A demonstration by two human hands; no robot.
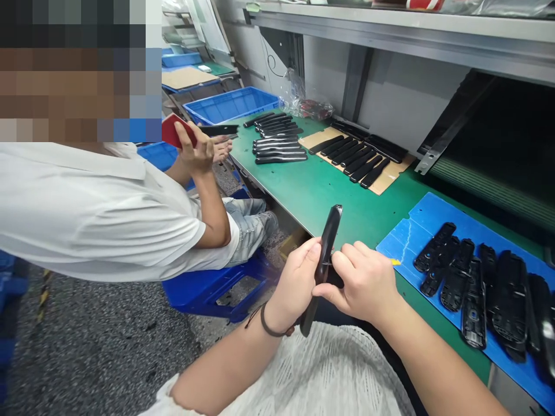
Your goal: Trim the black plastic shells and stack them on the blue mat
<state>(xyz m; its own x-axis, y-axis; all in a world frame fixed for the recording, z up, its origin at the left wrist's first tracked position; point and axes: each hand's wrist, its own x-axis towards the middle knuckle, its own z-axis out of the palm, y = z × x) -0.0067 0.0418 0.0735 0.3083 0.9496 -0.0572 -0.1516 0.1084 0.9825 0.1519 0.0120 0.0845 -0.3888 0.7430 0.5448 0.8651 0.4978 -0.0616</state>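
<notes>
My left hand (293, 284) grips a long, narrow black plastic housing (328, 245) upright, its lower end showing below my fist. My right hand (361, 283) pinches a thin metal tool (328, 263) against the housing, and a small yellow piece (394, 262) shows beyond my fingers. I cannot tell whether that piece belongs to the tool. Nearest my right hand, several black ribbed housings (472, 289) lie on a blue mat (427, 214). Further off, several slim black bars (280, 150) lie in rows on the green workbench (329, 196).
A co-worker in a white shirt (99, 219) sits left of the bench on a blue stool (212, 289), holding a red piece (176, 130) and a black piece (219, 130). More black bars (351, 159) lie on cardboard (381, 185). A blue crate (229, 104) stands behind.
</notes>
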